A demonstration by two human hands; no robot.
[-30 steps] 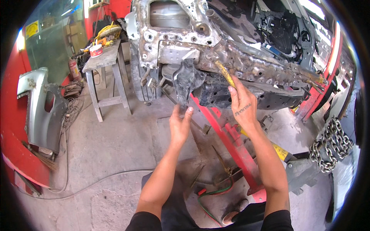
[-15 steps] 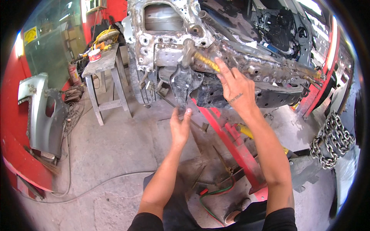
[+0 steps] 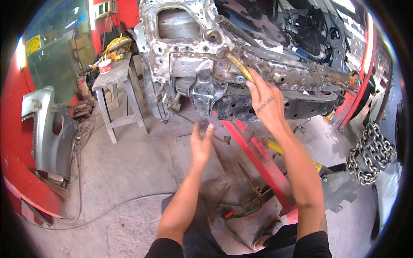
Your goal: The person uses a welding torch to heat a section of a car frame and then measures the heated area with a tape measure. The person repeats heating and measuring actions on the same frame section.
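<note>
My right hand (image 3: 267, 99) is closed round the yellow handle of a hammer (image 3: 239, 67). The hammer's head is raised in front of the worn, bare-metal car body (image 3: 182, 48). Below it, a dark, dented metal bracket (image 3: 205, 92) stands upright against the body's lower edge. My left hand (image 3: 201, 144) grips the narrow bottom end of this bracket between thumb and fingers. Its fingertips are partly hidden behind the metal.
A red metal beam (image 3: 258, 165) slants under the car, beside a yellow cylinder (image 3: 273, 146). Heavy chain (image 3: 371, 150) hangs at the right. A worn wooden table (image 3: 112, 77) and a silver fender (image 3: 50, 133) stand left. A hose (image 3: 124, 198) crosses the floor.
The hammer's head has lifted away from the bracket's top, upward and to the right. My right hand has shifted slightly right; my left hand keeps its place at the bracket's bottom.
</note>
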